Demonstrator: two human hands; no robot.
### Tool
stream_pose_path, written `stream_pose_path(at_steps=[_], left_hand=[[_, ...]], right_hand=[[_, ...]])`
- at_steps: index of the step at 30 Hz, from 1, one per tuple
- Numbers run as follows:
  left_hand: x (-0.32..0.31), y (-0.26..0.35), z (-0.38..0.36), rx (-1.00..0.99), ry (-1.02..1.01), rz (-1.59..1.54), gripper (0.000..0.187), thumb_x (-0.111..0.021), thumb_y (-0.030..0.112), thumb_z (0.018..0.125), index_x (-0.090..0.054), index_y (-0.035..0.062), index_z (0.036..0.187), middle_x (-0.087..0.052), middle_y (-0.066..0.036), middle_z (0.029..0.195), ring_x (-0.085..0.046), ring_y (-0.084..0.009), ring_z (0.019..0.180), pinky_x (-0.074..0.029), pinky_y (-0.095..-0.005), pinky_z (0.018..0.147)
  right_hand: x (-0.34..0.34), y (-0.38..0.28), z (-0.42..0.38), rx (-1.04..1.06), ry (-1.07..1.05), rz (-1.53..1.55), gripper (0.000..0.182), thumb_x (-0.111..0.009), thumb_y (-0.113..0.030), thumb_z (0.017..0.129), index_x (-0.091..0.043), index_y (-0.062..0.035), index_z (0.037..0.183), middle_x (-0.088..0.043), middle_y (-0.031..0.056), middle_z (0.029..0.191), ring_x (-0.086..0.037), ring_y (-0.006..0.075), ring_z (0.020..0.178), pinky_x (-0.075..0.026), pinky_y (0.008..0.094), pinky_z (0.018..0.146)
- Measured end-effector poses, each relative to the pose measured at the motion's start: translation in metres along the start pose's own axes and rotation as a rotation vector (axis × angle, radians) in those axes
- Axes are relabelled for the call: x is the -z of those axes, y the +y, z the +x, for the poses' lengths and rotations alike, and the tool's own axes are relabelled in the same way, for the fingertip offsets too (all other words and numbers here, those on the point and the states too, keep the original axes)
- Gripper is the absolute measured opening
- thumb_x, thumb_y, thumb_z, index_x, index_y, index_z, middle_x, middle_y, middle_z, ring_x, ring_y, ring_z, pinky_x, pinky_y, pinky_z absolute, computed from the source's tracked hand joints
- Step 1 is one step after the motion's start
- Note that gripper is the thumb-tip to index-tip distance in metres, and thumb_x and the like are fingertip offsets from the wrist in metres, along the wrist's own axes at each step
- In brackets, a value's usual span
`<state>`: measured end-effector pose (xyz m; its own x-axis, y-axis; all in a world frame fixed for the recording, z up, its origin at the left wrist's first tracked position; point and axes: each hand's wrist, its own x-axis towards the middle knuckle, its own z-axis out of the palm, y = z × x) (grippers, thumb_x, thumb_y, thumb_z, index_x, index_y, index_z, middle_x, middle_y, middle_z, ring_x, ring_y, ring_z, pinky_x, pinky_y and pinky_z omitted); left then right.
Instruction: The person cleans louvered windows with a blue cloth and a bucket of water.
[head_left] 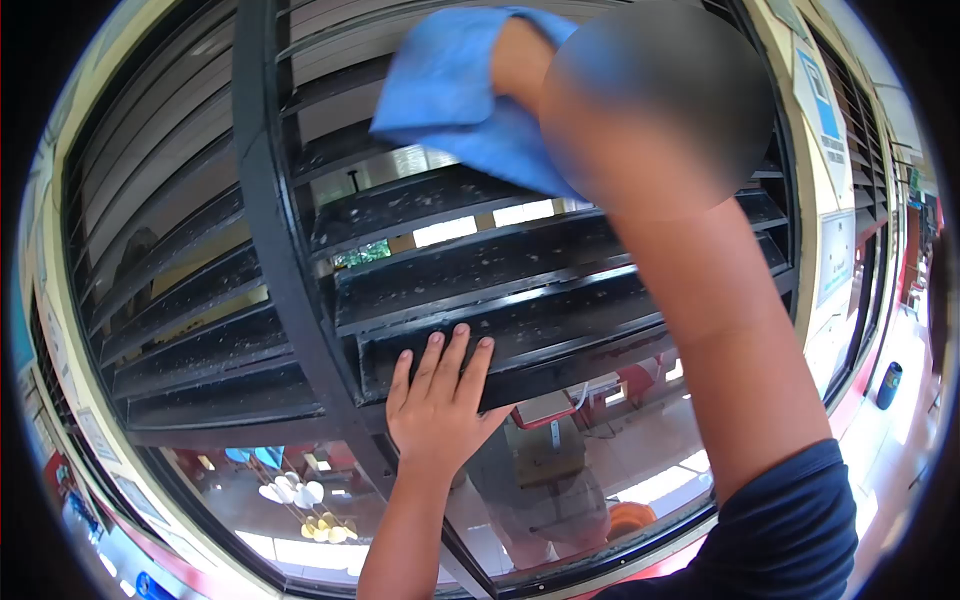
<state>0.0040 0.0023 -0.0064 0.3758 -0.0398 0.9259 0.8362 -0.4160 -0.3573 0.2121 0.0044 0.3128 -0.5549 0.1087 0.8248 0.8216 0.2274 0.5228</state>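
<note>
A blue cloth (435, 85) hangs in folds over the upper slats of a dark louvred window. My right hand (522, 62) is on it at the top of the view, fingers mostly hidden in the fabric, and the cloth is gripped there. Lower down, my left hand (440, 390) lies with fingers spread against a black louvre slat (570, 320), holding nothing. White specks dot several of the slats.
A black upright bar (268, 180) divides the window. Below the louvres, a glass pane (650, 470) shows reflections. Papers (836, 250) are fixed to the wall at the right. A dark bin (889, 386) stands on the floor farther right.
</note>
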Motion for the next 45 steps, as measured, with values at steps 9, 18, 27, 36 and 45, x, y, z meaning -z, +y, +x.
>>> stream_pose_path(at_steps=[9,18,27,36,45], left_hand=[[0.001,-0.002,-0.004,0.027,-0.047,-0.028,0.076,-0.083,0.060,0.059,-0.068,0.0268,0.125,-0.065,0.000,0.135,-0.064,-0.0193,0.121,-0.041,-0.0447,0.110],[-0.001,-0.003,-0.006,0.040,-0.051,-0.050,0.074,-0.081,0.061,0.061,-0.068,0.0270,0.126,-0.065,0.001,0.135,-0.063,-0.0186,0.121,-0.039,-0.0450,0.112],[0.001,-0.004,-0.008,0.063,-0.012,-0.097,0.074,-0.083,0.057,0.062,-0.067,0.0256,0.126,-0.064,0.001,0.135,-0.061,-0.0180,0.124,-0.039,-0.0450,0.112],[0.000,-0.002,-0.003,0.024,-0.008,-0.027,0.066,-0.079,0.059,0.067,-0.071,0.0228,0.121,-0.069,-0.002,0.129,-0.064,-0.0222,0.118,-0.040,-0.0467,0.109],[-0.003,0.001,-0.001,-0.019,-0.029,0.042,0.067,-0.079,0.062,0.066,-0.072,0.0208,0.119,-0.069,-0.004,0.129,-0.064,-0.0239,0.120,-0.041,-0.0473,0.110]], right_hand=[[-0.021,-0.080,0.079,0.324,-0.023,0.086,0.030,-0.060,-0.031,0.086,-0.078,-0.0086,0.095,-0.073,0.0190,0.099,-0.071,0.0357,0.091,-0.056,0.0423,0.079],[-0.036,-0.096,0.102,0.178,-0.030,-0.045,0.034,-0.058,-0.033,0.089,-0.078,-0.0105,0.104,-0.072,0.0164,0.114,-0.069,0.0353,0.106,-0.054,0.0422,0.091],[-0.001,-0.138,0.109,0.150,-0.201,-0.176,0.031,-0.059,-0.027,0.086,-0.077,-0.0065,0.100,-0.074,0.0200,0.102,-0.072,0.0368,0.095,-0.057,0.0438,0.079],[0.000,-0.134,0.068,-0.003,-0.001,0.134,0.045,-0.061,-0.047,0.085,-0.075,-0.0134,0.113,-0.071,0.0141,0.121,-0.069,0.0349,0.109,-0.054,0.0468,0.092],[0.033,0.019,-0.014,0.035,-0.023,0.035,0.044,-0.065,-0.043,0.080,-0.075,-0.0009,0.083,-0.071,0.0249,0.086,-0.071,0.0398,0.081,-0.056,0.0455,0.070]])
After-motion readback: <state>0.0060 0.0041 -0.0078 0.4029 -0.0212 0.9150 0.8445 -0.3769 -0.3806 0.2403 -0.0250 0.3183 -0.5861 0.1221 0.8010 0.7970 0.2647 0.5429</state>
